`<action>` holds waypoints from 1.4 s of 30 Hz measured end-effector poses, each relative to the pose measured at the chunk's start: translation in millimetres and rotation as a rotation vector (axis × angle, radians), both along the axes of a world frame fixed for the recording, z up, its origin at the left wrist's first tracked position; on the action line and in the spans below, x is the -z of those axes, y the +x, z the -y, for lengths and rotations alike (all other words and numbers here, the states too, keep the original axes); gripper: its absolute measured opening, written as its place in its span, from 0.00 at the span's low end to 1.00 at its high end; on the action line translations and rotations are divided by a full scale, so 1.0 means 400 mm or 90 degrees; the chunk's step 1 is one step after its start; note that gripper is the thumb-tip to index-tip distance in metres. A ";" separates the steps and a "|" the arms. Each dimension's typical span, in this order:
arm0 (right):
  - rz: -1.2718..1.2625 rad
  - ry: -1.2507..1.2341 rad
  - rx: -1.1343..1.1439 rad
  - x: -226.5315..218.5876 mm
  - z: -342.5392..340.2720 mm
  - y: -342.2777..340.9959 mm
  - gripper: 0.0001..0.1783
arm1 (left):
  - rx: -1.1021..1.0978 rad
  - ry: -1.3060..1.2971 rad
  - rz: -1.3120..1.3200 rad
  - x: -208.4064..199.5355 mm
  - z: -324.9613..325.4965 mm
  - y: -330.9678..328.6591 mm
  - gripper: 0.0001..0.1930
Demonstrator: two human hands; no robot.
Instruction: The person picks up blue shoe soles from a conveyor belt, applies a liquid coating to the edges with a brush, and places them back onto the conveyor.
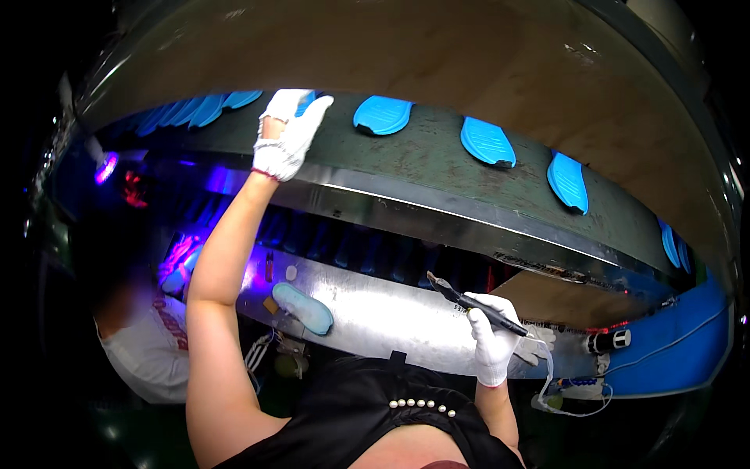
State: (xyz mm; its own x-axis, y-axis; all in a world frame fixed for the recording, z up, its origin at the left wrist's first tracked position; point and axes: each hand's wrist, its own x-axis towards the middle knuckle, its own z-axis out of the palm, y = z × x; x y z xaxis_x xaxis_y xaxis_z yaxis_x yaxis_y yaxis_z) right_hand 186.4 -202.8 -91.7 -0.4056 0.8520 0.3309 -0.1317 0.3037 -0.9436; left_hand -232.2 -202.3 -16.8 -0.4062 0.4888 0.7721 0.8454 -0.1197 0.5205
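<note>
My left hand (289, 139), in a white knit glove, reaches up over the green conveyor belt (430, 160). Its thumb and fingers are around a blue shoe sole (305, 102), partly hidden by the glove and the overhead cover. My right hand (494, 340), also gloved, is closed round a black-handled glue brush (492, 313) with dark bristles pointing left. From the brush's rear end runs a clear hose (549, 375). On the metal bench (383, 313) between my arms lies a paler blue shoe sole (303, 309), toe and heel slanting across it.
Several blue soles (486, 141) rest along the belt. A brown curved cover (375, 51) hangs above it. A person in a white shirt (152, 352) works at left, near a purple lamp (106, 167). Loose gloves (539, 340) and a black-and-white cylinder (609, 341) are at right.
</note>
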 end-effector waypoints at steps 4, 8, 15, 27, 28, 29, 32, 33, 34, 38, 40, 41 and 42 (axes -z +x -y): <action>-0.003 -0.058 -0.001 -0.001 0.012 -0.043 0.14 | 0.026 -0.129 -0.071 -0.012 -0.067 0.037 0.23; 0.016 -0.026 -0.018 0.000 0.022 -0.068 0.13 | -0.017 -0.299 -0.189 -0.007 -0.232 0.120 0.31; 0.027 -0.029 0.020 0.019 0.019 -0.051 0.14 | -0.120 -0.405 -0.024 -0.084 -0.236 0.209 0.23; 0.012 -0.124 0.115 0.071 -0.027 -0.011 0.14 | -0.406 -0.735 -0.252 -0.031 0.100 -0.382 0.16; 0.006 -0.143 0.117 0.063 -0.022 -0.018 0.14 | -0.403 -0.844 -0.258 -0.030 0.122 -0.407 0.16; -0.001 -0.149 0.115 0.062 -0.022 -0.026 0.14 | -0.390 -0.938 -0.268 -0.034 0.147 -0.425 0.16; 0.011 -0.162 0.110 0.072 -0.020 -0.031 0.14 | -0.318 -1.065 -0.309 -0.013 0.163 -0.506 0.15; 0.017 -0.167 0.108 0.079 -0.019 -0.030 0.14 | -0.315 -1.057 -0.312 0.011 0.170 -0.566 0.15; 0.012 -0.175 0.095 0.082 -0.019 -0.030 0.15 | -0.322 -1.056 -0.313 0.021 0.200 -0.619 0.16; 0.032 -0.171 0.130 0.075 -0.005 -0.028 0.14 | -0.513 -0.745 -0.112 0.081 0.111 -0.512 0.21; 0.031 -0.158 0.122 0.073 -0.003 -0.032 0.13 | -0.610 -0.587 -0.079 0.082 0.115 -0.481 0.25; 0.032 -0.139 0.128 0.074 0.002 -0.034 0.13 | -0.631 -0.534 -0.112 0.090 0.107 -0.480 0.27; 0.032 -0.120 0.135 0.072 0.006 -0.037 0.13 | -0.641 -0.544 -0.113 0.094 0.107 -0.479 0.28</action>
